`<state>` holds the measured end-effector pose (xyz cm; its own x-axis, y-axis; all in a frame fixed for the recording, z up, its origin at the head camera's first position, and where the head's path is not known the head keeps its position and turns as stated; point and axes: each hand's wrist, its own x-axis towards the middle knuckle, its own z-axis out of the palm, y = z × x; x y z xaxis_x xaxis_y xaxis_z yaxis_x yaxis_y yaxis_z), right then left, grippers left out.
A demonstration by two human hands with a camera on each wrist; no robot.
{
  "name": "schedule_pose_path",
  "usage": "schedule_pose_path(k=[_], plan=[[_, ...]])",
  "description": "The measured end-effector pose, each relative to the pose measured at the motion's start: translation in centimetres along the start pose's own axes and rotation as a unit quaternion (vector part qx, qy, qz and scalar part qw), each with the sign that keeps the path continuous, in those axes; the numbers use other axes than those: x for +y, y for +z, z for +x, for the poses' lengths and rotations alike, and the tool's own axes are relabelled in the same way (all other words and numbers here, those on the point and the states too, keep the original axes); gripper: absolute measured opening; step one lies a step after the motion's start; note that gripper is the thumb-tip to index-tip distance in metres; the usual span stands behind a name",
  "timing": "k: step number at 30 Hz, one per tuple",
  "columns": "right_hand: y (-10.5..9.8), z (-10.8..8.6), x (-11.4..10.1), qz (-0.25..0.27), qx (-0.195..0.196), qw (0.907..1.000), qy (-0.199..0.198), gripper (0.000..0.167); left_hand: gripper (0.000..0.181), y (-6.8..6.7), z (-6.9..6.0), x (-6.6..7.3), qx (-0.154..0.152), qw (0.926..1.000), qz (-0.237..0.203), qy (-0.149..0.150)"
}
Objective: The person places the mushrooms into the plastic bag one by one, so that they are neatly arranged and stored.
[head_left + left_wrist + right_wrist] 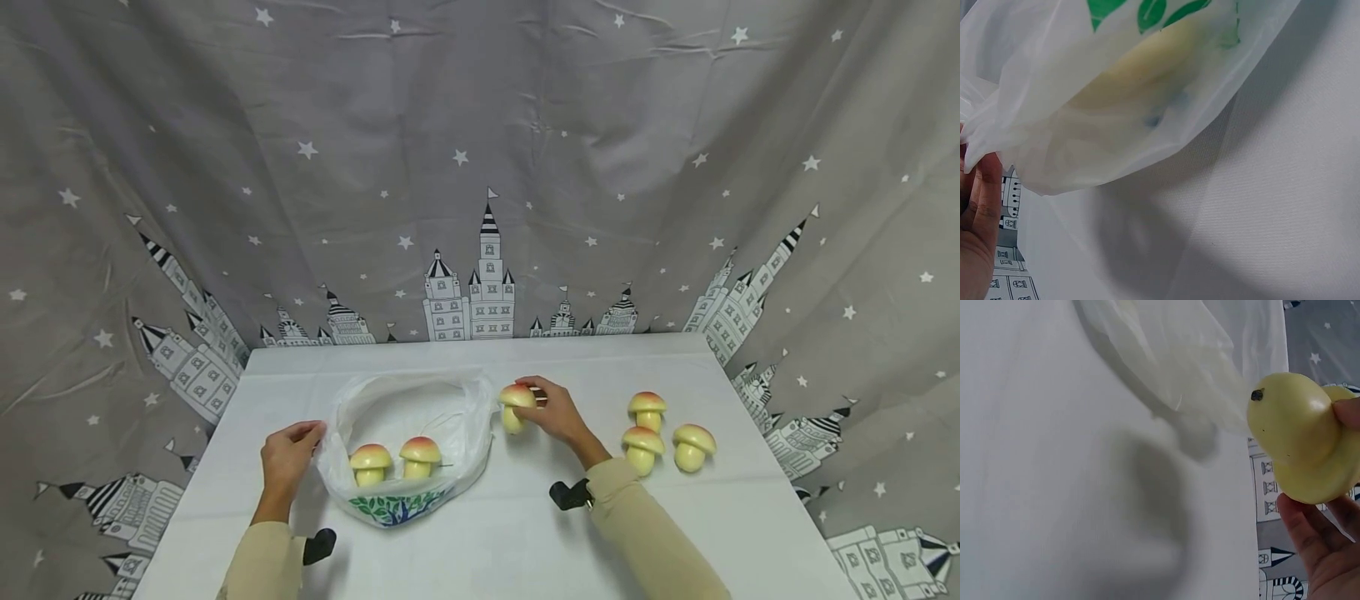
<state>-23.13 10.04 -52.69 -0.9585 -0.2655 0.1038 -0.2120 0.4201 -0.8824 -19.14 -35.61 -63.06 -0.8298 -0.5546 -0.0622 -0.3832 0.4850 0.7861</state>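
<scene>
A white plastic bag point(478, 433) with a green and blue tree print lies wide-mouthed on the table. Inside it sit two yellow toy mushrooms with reddish caps, a left one point(371, 463) and a right one point(420, 457). My left hand point(288, 457) pinches the bag's left rim; the bunched plastic point(985, 134) shows between the fingers in the left wrist view. Just right of the bag, my right hand point(555, 410) grips another toy mushroom point(516, 407) between thumb and fingers. Seen from the right wrist, that mushroom point(1291, 419) is held above the table, its stem end facing the camera.
Three more toy mushrooms stand close together on the right: a back one point(647, 408), a front one point(642, 450) and a right one point(692, 447). A white cloth covers the table point(525, 542). Behind it hangs a grey curtain point(570, 183) printed with castles and stars.
</scene>
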Motion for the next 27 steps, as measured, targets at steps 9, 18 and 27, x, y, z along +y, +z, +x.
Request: schedule_pose_path(k=[9,18,27], plan=[[1.5,0.3,-0.8,0.014,0.033,0.9993,-0.013,0.046,0.048,0.0,0.5,-0.2,0.003,1.0,0.007,0.004],[3.1,0.8,-1.4,0.004,0.046,0.9979,-0.046,0.046,0.048,0.1,0.1,-0.1,0.002,1.0,0.005,-0.006],[4.2,1.2,-2.3,0.015,0.017,0.9978,-0.062,0.046,0.048,-0.1,-0.2,0.1,0.008,1.0,0.002,0.001]])
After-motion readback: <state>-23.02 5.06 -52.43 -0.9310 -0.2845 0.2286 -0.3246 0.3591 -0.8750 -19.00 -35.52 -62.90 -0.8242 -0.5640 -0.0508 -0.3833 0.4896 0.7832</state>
